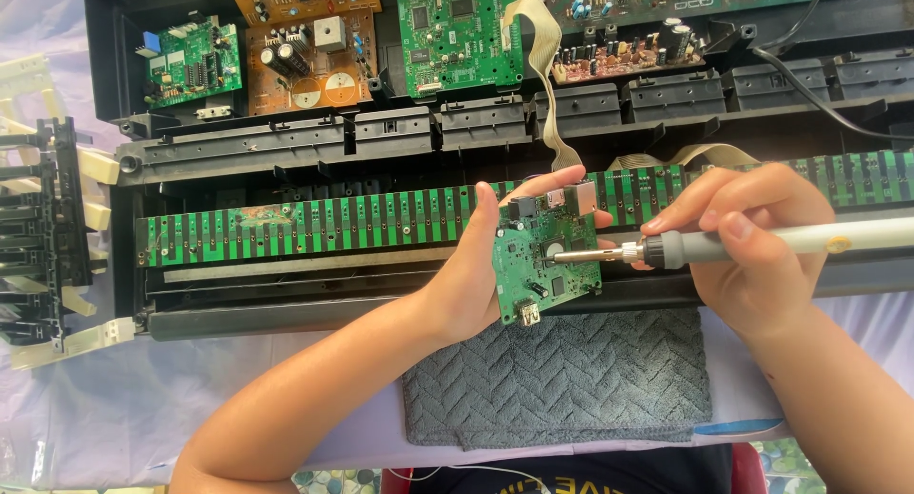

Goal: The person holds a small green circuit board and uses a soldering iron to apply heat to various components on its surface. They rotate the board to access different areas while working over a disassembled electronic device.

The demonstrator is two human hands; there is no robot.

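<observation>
Opened keyboard chassis (286, 161) fills the frame; at centre the left hand (476, 275) grips a small green circuit board (545, 256), while the right hand (752, 237) is clamped on a soldering iron (724, 244) whose tip touches the board.

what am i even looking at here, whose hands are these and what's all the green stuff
This is a single picture from a camera worn on a person's head, looking down at their own two bare hands. No robot is involved.

The left hand holds a small green circuit board upright by its edge. The right hand grips a soldering iron like a pen, its metal tip touching the board.

Below the hands lies a folded grey towel. Behind them sits an opened black electronic keyboard case, with a long green contact strip running across it. More circuit boards, green and brown, lie at the top, and a rack of loose piano keys sits at the left.
</observation>
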